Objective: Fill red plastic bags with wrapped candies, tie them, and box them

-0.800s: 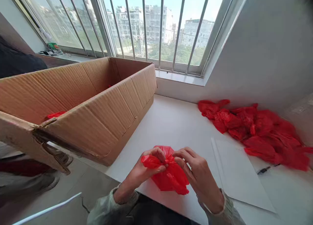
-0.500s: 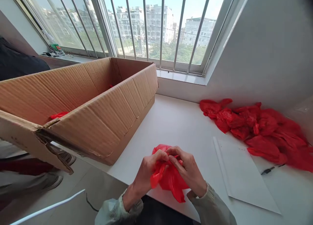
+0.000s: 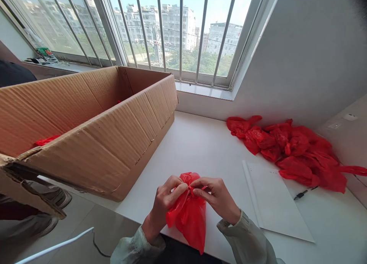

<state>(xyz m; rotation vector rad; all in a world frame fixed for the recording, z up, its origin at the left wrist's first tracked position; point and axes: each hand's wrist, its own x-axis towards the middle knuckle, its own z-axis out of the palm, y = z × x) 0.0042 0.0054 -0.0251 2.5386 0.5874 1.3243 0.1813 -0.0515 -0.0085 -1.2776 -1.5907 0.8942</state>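
Observation:
A red plastic bag (image 3: 192, 218) lies at the table's front edge, its gathered top between my two hands. My left hand (image 3: 169, 197) pinches the bag's twisted plastic from the left side. From the right, my right hand (image 3: 215, 195) grips the same bunched part between thumb and fingers. The fingertips of both hands nearly meet at what looks like a knot. What the bag contains is hidden.
A large open cardboard box (image 3: 114, 145) stands on the left, with some red plastic (image 3: 47, 140) inside. Red bags (image 3: 295, 145) are heaped against the wall at right. A white sheet (image 3: 278, 199) and a black pen (image 3: 305, 193) lie on the white table (image 3: 200, 141). Another person's shoes (image 3: 54, 214) show below left.
My hands have drawn the bag's loose ends in closer to the gathered top, and the fingers now pinch there. The bag hangs lower toward me. The view has shifted slightly right.

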